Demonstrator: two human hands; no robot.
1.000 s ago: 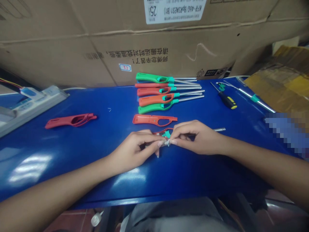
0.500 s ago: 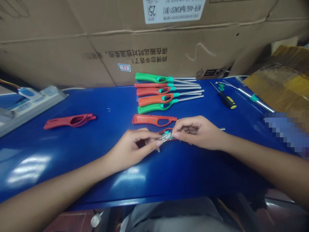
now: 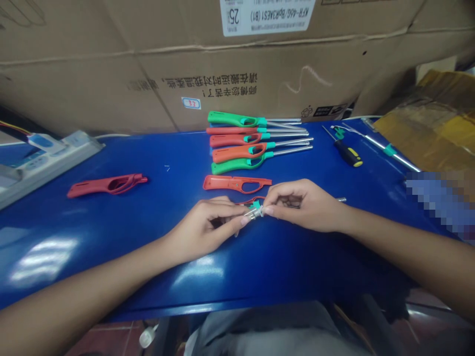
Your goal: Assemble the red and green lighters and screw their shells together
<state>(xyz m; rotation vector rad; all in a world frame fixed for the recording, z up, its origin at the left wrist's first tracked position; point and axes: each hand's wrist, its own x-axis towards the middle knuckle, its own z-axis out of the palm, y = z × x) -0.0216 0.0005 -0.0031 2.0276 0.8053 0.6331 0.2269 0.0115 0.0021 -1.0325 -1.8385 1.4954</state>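
Between the hands: a small teal-and-metal lighter part, held up just above the table.
Left hand: curled, pinching that part from the left.
Right hand: curled, pinching it from the right.
Under the fingers: an open red plastic lighter shell, on a glossy blue table.
Just beyond the hands: an orange-red plastic lighter shell.
Farther ahead: five green or orange long-nosed lighters, side by side.
Past the right hand: a yellow-and-black screwdriver.
Left of the left hand: a loose red plastic lighter shell.
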